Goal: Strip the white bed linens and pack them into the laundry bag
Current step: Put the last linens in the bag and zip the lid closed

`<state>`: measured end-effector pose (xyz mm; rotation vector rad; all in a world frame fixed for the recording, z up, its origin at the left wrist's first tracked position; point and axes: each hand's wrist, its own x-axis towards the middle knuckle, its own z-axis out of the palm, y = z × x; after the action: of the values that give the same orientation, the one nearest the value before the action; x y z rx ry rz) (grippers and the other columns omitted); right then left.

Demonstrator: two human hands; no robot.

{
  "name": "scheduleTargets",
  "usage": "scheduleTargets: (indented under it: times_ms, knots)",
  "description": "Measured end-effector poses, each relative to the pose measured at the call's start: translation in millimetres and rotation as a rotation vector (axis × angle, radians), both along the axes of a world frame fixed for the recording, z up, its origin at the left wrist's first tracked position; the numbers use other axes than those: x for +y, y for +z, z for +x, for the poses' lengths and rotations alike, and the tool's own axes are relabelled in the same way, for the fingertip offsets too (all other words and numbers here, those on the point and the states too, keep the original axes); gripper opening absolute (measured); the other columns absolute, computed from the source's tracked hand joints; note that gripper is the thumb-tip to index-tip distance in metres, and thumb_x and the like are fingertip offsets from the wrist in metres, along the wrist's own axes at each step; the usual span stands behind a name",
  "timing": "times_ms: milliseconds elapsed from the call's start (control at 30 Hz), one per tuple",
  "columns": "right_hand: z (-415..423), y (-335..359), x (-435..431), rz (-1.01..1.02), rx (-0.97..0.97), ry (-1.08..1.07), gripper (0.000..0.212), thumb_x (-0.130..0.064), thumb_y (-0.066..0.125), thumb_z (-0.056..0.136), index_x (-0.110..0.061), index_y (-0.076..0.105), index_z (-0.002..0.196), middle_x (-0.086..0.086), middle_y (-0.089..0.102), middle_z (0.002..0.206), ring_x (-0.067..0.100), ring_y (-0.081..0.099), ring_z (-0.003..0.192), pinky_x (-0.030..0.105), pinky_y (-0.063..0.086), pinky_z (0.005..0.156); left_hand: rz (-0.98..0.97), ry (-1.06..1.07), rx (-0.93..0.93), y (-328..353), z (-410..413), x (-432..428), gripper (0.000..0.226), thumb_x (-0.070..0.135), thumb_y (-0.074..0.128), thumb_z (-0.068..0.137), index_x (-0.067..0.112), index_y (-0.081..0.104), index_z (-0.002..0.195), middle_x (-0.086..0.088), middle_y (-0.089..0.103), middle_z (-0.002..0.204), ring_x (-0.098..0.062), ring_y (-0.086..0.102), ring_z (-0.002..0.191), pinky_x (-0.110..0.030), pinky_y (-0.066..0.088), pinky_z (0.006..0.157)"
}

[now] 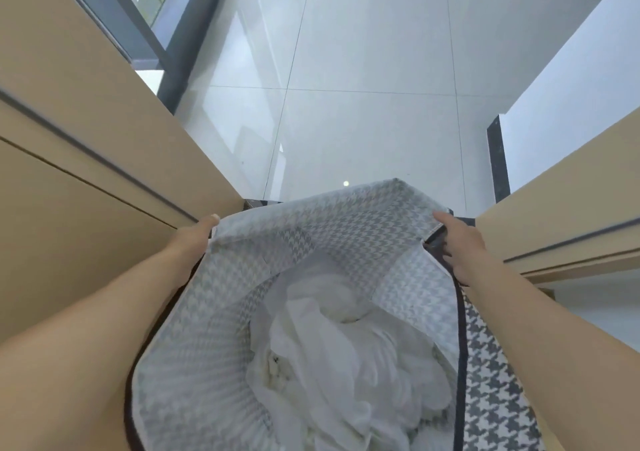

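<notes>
Head view: houndstooth-patterned grey-and-white fabric laundry bag point(346, 242) with dark trim is standing open in the lower centre, its pale lining turned toward the camera. Crumpled white bed linens point(346, 357) are lying inside the bag, bunched at the bottom and filling much of the opening. Left hand point(194, 239) is clenching the bag's left rim, thumb lying along the edge; its grip is closing on the fabric. Right hand point(460, 246) is grasping the right rim where the dark strap meets the corner, fingers curling over the trim. Both bare forearms are reaching in from the lower corners, one on each side of the bag. Glossy pale grey tiled floor point(363, 87) is spreading beyond the bag. Tan wooden panel point(86, 139) with a dark groove is running along the left, just beside the left hand; a similar tan panel point(571, 222) is flanking the right. Dark-framed window point(156, 10) is showing at the upper left.
</notes>
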<state>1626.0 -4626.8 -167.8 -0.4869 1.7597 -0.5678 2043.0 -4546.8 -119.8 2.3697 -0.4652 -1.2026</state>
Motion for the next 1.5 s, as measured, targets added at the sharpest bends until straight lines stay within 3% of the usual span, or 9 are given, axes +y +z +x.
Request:
scheduleTargets:
  times_ms: [100, 267, 467, 533, 633, 933, 1167, 1367, 1500]
  knots:
    - [-2.8, -13.7, -22.8, -0.035, -0.156, -0.045, 0.074, -0.047, 0.068, 0.088, -0.015, 0.044, 0.150, 0.007, 0.038, 0.157, 0.030, 0.038, 0.142, 0.045, 0.034, 0.113, 0.009, 0.087, 0.138, -8.9, 3.8, -5.0, 0.037, 0.031, 0.066, 0.091, 0.003, 0.061, 0.113, -0.013, 0.058, 0.098, -0.032, 0.060, 0.086, -0.039, 0.050, 0.072]
    - [0.5, 9.6, -36.2, -0.272, -0.372, -0.283, 0.042, -0.048, 0.059, 0.096, -0.008, 0.066, 0.111, 0.009, 0.069, 0.106, 0.022, 0.068, 0.085, 0.031, 0.054, 0.071, -0.309, 0.214, 0.178, 9.8, 1.8, -11.5, 0.019, 0.001, 0.055, 0.092, 0.005, 0.060, 0.110, -0.016, 0.060, 0.092, -0.028, 0.059, 0.068, -0.036, 0.053, 0.059]
    - [-0.9, 88.8, -39.4, -0.351, -0.625, -0.229, 0.075, -0.069, 0.036, 0.096, -0.010, 0.063, 0.133, 0.015, 0.070, 0.124, 0.034, 0.068, 0.113, 0.049, 0.052, 0.095, -0.315, 0.074, 0.302, 78.7, 6.6, 7.8, 0.009, 0.012, 0.046, 0.082, 0.012, 0.055, 0.083, -0.006, 0.049, 0.072, -0.020, 0.047, 0.052, -0.033, 0.036, 0.052]
    - [-8.5, 118.5, -35.7, -0.382, -0.632, -0.179, 0.081, -0.076, 0.035, 0.091, -0.012, 0.071, 0.125, 0.015, 0.070, 0.125, 0.035, 0.067, 0.114, 0.051, 0.051, 0.094, -0.433, 0.089, 0.387, 105.1, 8.1, 14.3, 0.029, 0.021, 0.039, 0.082, 0.008, 0.060, 0.097, -0.009, 0.053, 0.081, -0.023, 0.050, 0.064, -0.036, 0.033, 0.060]
    - [-16.7, 162.3, -25.6, -0.405, -0.616, -0.040, 0.085, -0.078, 0.034, 0.091, -0.008, 0.076, 0.114, 0.017, 0.070, 0.124, 0.034, 0.069, 0.113, 0.048, 0.053, 0.086, -0.620, 0.184, 0.407, 146.1, 10.4, 20.2, 0.033, 0.030, 0.031, 0.092, 0.009, 0.057, 0.093, -0.012, 0.056, 0.092, -0.028, 0.054, 0.082, -0.039, 0.036, 0.070]
    - [-34.5, 272.8, 40.1, -0.483, -0.431, 0.226, 0.091, -0.079, 0.035, 0.088, 0.001, 0.068, 0.118, 0.021, 0.072, 0.116, 0.035, 0.071, 0.106, 0.049, 0.052, 0.082, -0.780, 0.420, 0.299, 236.0, 53.2, 75.1, 0.040, 0.056, 0.046, 0.085, 0.017, 0.054, 0.079, -0.003, 0.067, 0.077, -0.027, 0.064, 0.081, -0.042, 0.047, 0.076]
    - [-27.0, 328.3, 121.7, -0.566, -0.277, 0.298, 0.073, -0.071, 0.040, 0.093, -0.009, 0.076, 0.110, 0.011, 0.077, 0.102, 0.027, 0.076, 0.081, 0.035, 0.056, 0.061, -0.727, 0.120, 0.295, 282.8, 73.9, 150.7, 0.059, 0.056, 0.036, 0.090, 0.016, 0.078, 0.082, -0.006, 0.078, 0.088, -0.025, 0.074, 0.082, -0.041, 0.051, 0.069]
    - [-31.4, 349.7, 186.8, -0.577, -0.145, 0.148, 0.047, -0.040, 0.065, 0.095, -0.005, 0.067, 0.125, 0.010, 0.071, 0.123, 0.034, 0.070, 0.106, 0.050, 0.055, 0.092, -0.723, 0.089, 0.364, 284.8, 52.5, 218.4, 0.040, 0.043, 0.059, 0.089, 0.011, 0.072, 0.108, -0.007, 0.074, 0.111, -0.026, 0.072, 0.098, -0.043, 0.058, 0.082]
    - [-42.5, 356.4, 227.9, -0.638, -0.030, 0.090, 0.037, -0.019, 0.076, 0.089, -0.003, 0.068, 0.121, 0.013, 0.070, 0.121, 0.034, 0.069, 0.105, 0.048, 0.055, 0.092, -0.696, 0.085, 0.275, 282.2, 24.1, 257.0, 0.025, 0.019, 0.067, 0.089, 0.009, 0.071, 0.112, -0.009, 0.073, 0.115, -0.027, 0.070, 0.099, -0.044, 0.056, 0.090]
